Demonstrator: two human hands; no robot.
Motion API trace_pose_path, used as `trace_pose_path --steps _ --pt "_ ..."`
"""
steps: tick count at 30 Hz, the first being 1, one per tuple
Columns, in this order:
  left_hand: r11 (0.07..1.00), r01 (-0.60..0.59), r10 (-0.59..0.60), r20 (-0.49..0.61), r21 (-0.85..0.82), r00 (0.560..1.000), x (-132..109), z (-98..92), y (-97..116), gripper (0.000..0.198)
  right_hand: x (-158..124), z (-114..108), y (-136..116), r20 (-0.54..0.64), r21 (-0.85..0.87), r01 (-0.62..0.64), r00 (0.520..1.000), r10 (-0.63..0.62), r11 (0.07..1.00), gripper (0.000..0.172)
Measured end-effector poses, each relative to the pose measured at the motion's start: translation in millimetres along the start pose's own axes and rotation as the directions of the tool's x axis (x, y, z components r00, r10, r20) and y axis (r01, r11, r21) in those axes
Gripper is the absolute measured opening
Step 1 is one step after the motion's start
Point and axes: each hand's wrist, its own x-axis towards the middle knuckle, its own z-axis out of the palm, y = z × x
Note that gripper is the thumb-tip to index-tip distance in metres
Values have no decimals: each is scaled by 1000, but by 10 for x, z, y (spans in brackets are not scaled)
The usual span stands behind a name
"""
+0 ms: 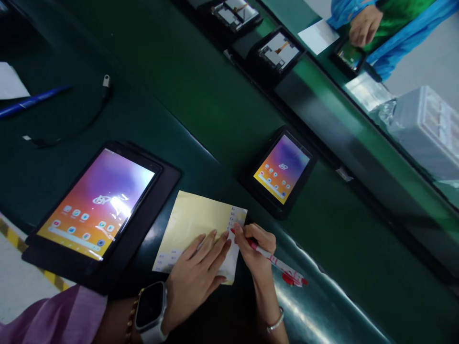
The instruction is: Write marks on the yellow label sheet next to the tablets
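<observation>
My left hand (195,274) lies flat on a pale yellow sheet of paper (193,229), pressing it down and holding nothing. The sheet has small printed rows along its edges. My right hand (254,248) grips a white pen with red markings (278,262), its tip on the sheet's right side. Left of the sheet is a large lit tablet (95,203) in a black case (143,224). Right of it, a smaller lit tablet (281,167) lies in a black holder. A smartwatch (150,310) covers my left wrist.
Both tablets lie on a dark green workbench (172,129). A blue pen (32,101) and a black cable (71,129) lie at the left. Open tablet units (274,52) sit along a raised green strip. A co-worker's hand (365,26) and a grey box (423,129) are at the top right.
</observation>
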Motion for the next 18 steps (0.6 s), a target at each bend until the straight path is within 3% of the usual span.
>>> trace_pose_path --steps 18 --pt "1000 0 0 -1 -2 1000 4 -9 -17 57 -15 -18 15 13 7 -28 1000 28 1000 48"
